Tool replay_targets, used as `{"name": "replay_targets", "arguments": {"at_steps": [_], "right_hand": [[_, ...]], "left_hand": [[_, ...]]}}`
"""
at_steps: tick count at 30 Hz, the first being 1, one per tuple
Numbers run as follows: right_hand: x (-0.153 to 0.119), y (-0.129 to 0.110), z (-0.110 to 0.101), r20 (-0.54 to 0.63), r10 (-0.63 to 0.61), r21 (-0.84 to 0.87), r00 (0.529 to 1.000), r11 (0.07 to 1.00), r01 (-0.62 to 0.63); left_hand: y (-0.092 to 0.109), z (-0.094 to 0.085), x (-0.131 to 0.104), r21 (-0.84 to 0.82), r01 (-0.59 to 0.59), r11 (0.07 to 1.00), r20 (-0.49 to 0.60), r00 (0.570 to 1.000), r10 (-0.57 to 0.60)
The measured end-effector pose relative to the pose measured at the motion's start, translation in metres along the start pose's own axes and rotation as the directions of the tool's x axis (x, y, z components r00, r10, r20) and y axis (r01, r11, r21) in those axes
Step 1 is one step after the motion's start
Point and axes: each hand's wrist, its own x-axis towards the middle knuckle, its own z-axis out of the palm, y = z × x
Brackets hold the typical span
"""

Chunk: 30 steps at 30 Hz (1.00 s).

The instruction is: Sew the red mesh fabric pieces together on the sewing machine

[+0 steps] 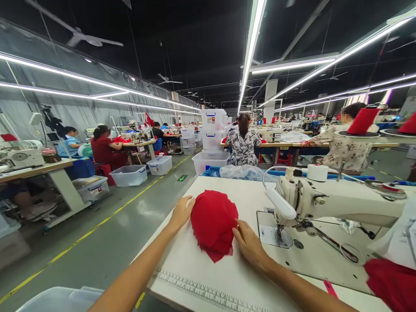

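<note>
A rounded piece of red fabric (214, 223) with a ragged lower edge lies on the white sewing table (182, 264). At its left edge is my left hand (180, 213), fingers bent against the cloth and the tips partly hidden. My right hand (250, 243) pinches the opposite edge between thumb and fingers. To the right of that hand stands a white sewing machine (312, 197), its presser foot and needle plate (271, 234) a short way from the fabric. A printed ruler scale (201, 292) runs along the table's near edge.
More red fabric (394, 281) lies at the right, beside a white plastic bag (401, 229). Red thread cones (364, 120) stand behind the machine. Clear plastic bins (129, 175) line the aisle at left. Ahead, a person in a patterned top (242, 145) sits by stacked bins (212, 130).
</note>
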Motion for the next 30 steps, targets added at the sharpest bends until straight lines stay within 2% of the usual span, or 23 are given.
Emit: {"name": "replay_targets", "arguments": {"at_steps": [5, 8, 11, 15, 18, 20, 23, 26, 28, 30], "right_hand": [[-0.006, -0.021, 0.029, 0.038, -0.100, -0.087, 0.994, 0.991, 0.103], [-0.011, -0.036, 0.042, 0.083, -0.122, -0.198, 0.989, 0.971, 0.136], [-0.014, -0.044, 0.045, 0.170, -0.204, -0.219, 0.964, 0.946, 0.239], [-0.020, -0.048, 0.040, 0.358, -0.290, -0.153, 0.887, 0.920, 0.362], [-0.029, -0.044, 0.030, 0.471, -0.347, -0.057, 0.811, 0.906, 0.420], [-0.039, -0.036, 0.017, 0.500, -0.367, 0.000, 0.784, 0.906, 0.424], [-0.060, -0.018, -0.014, 0.482, -0.371, -0.010, 0.794, 0.904, 0.428], [-0.078, 0.000, -0.047, 0.445, -0.344, -0.135, 0.827, 0.887, 0.442], [-0.085, 0.007, -0.061, 0.413, -0.333, -0.205, 0.847, 0.873, 0.443], [-0.087, 0.011, -0.066, 0.396, -0.336, -0.241, 0.855, 0.860, 0.450]], "left_hand": [[0.055, 0.017, 0.003, 0.055, -0.030, 0.998, 0.058, 0.998, 0.027], [0.076, 0.023, 0.000, 0.089, -0.161, 0.983, 0.106, 0.983, 0.151], [0.076, 0.022, -0.006, 0.104, -0.363, 0.926, 0.147, 0.926, 0.347], [0.056, 0.016, -0.007, 0.148, -0.523, 0.840, 0.168, 0.850, 0.500], [0.042, 0.013, -0.004, 0.269, -0.576, 0.772, 0.175, 0.817, 0.549], [0.039, 0.011, -0.004, 0.334, -0.591, 0.734, 0.197, 0.806, 0.559], [0.041, 0.009, -0.008, 0.373, -0.570, 0.732, 0.230, 0.821, 0.523], [0.044, 0.010, -0.018, 0.390, -0.519, 0.761, 0.219, 0.855, 0.470], [0.045, 0.012, -0.024, 0.394, -0.497, 0.773, 0.210, 0.868, 0.450], [0.046, 0.013, -0.026, 0.396, -0.487, 0.779, 0.210, 0.873, 0.439]]}}
